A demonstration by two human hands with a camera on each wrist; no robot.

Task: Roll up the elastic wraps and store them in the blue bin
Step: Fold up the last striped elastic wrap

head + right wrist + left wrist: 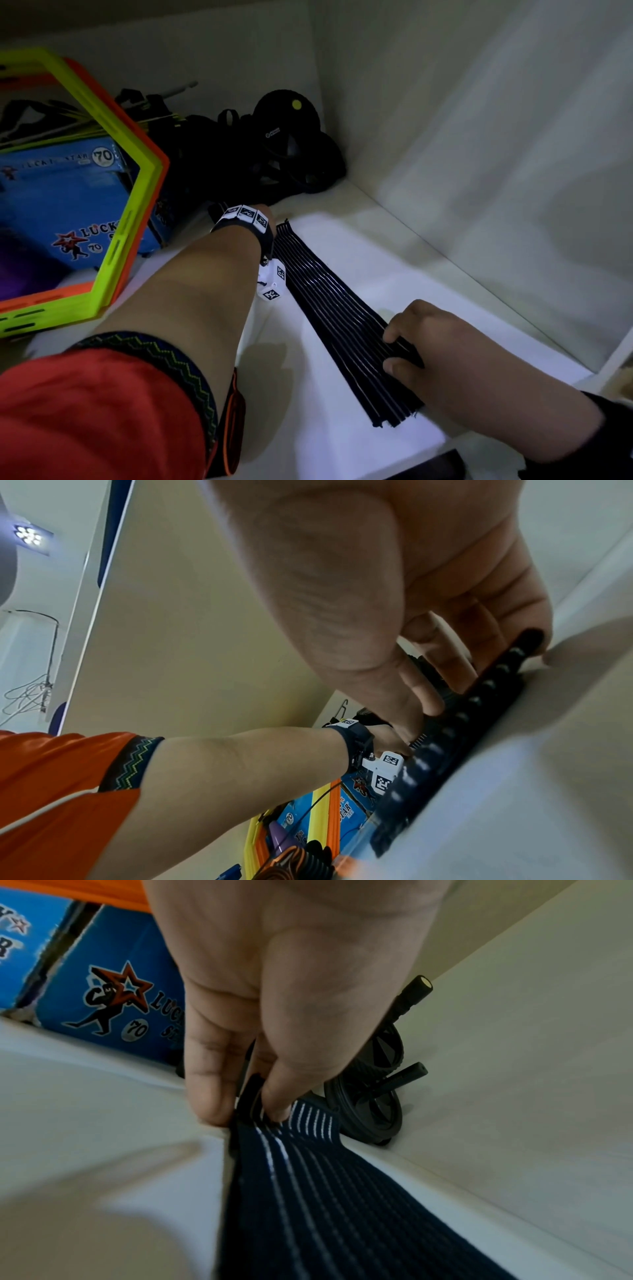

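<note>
A navy elastic wrap with thin white stripes lies stretched out flat and diagonal on the white shelf. My left hand is at its far end; in the left wrist view the thumb and a finger of that hand pinch the wrap's black end tab. My right hand is close to the near end, with fingers on top and thumb at the side, pinching a raised fold of the wrap. In the right wrist view my right hand has its fingers curled on the wrap's edge.
Green and orange hexagonal rings lean over a blue "Lucky Star" box at the left. A black ab wheel and straps fill the back corner. A white side wall stands close on the right. The shelf's front edge is near.
</note>
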